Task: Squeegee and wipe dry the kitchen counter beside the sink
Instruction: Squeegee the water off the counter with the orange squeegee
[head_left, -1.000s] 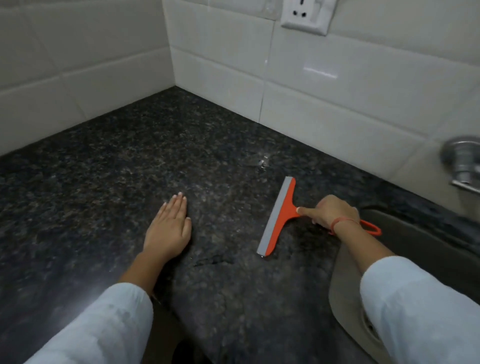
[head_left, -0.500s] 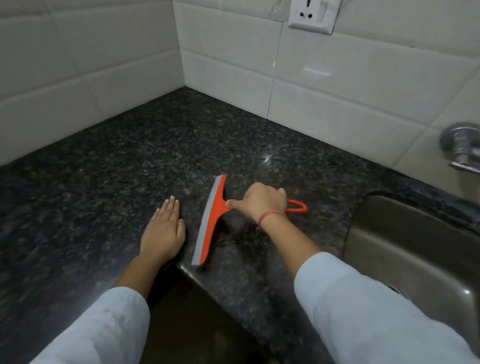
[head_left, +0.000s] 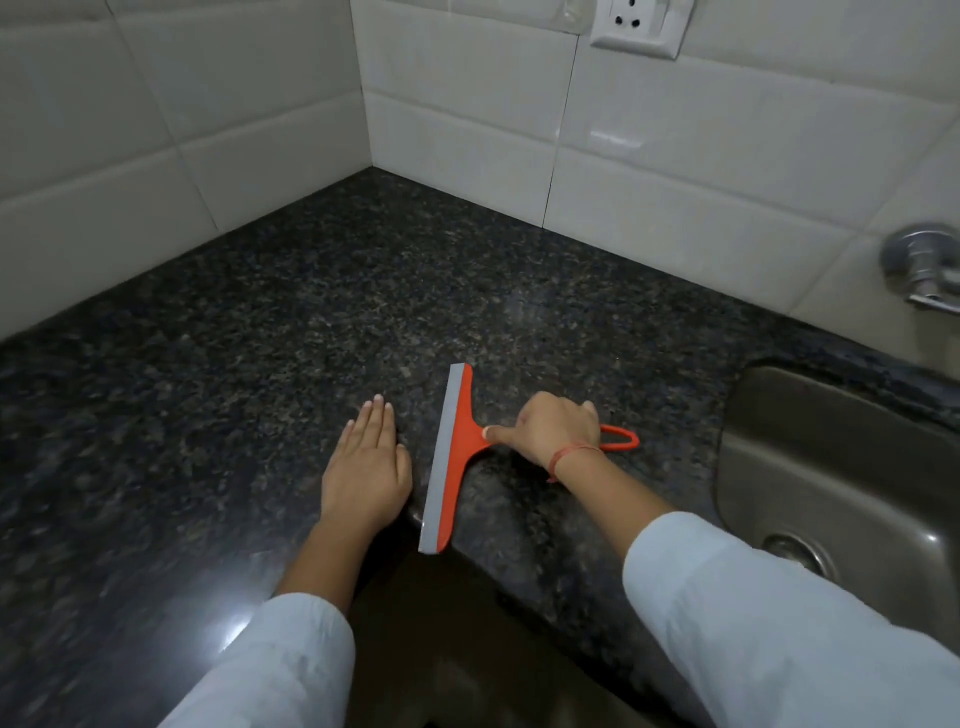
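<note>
Right hand (head_left: 558, 431) has its fingers wrapped round the orange squeegee (head_left: 452, 462), blade down mid-frame at the worktop (head_left: 260, 338) front edge. Left hand (head_left: 363, 467) lies flat, fingers straight, just beside it. Sink (head_left: 831, 467) sits right.

We're looking down from head height, close over both hands, facing the counter (head_left: 260, 338) corner.
</note>
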